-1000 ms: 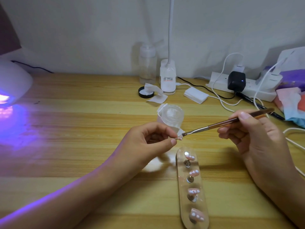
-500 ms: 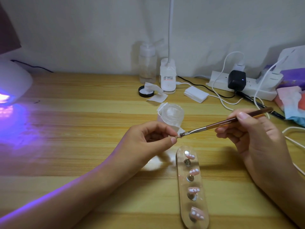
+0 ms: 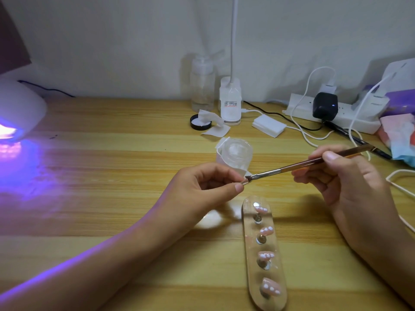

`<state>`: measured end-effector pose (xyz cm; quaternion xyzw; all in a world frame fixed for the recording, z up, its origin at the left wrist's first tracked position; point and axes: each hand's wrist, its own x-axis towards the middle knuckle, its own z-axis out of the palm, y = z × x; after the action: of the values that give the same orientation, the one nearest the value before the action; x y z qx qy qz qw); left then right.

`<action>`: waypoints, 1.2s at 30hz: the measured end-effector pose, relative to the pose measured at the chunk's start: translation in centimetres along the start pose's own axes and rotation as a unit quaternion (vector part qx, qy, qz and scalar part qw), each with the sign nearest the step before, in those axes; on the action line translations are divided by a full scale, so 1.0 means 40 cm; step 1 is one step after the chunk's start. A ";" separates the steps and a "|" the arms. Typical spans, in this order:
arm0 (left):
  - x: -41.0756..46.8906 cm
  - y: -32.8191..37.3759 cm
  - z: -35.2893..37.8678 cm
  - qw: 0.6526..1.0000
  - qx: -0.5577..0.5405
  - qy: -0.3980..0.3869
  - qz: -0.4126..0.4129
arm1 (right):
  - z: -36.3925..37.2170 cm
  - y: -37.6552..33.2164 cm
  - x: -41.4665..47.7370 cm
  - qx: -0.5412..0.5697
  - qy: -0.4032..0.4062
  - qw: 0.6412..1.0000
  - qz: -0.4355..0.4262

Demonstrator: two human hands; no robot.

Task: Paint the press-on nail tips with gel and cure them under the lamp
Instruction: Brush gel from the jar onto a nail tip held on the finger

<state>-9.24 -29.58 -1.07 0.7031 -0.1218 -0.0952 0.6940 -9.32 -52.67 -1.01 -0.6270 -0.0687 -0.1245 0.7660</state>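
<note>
The left hand (image 3: 202, 189) pinches a nail tip (image 3: 244, 182) while the right hand (image 3: 350, 176) grips a brush (image 3: 303, 163) touching it.

Only one view is given, taken from a camera worn on the head and aimed forward and down. The desk (image 3: 94, 221) is seen from close above, up to the wall (image 3: 112, 41) behind it.

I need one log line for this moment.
left hand pinches nail tip | right hand holds brush, bristles at tip | four tips on holder | lamp lit
</note>
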 end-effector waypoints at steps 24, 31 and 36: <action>-0.008 -0.002 0.027 0.997 0.077 -0.023 0.017 | -0.008 -0.002 0.020 0.036 0.058 0.997 0.023; 0.023 -0.019 0.038 0.966 0.245 0.002 0.077 | -0.012 0.002 0.020 0.030 0.050 0.998 0.023; 0.023 -0.015 0.032 0.968 0.236 -0.016 0.085 | -0.022 0.009 0.021 0.027 0.051 0.998 0.018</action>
<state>-8.73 -31.09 -1.67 0.8323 -0.2112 -0.0163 0.5123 -8.47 -53.55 -1.29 -0.6004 -0.0211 -0.1405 0.7870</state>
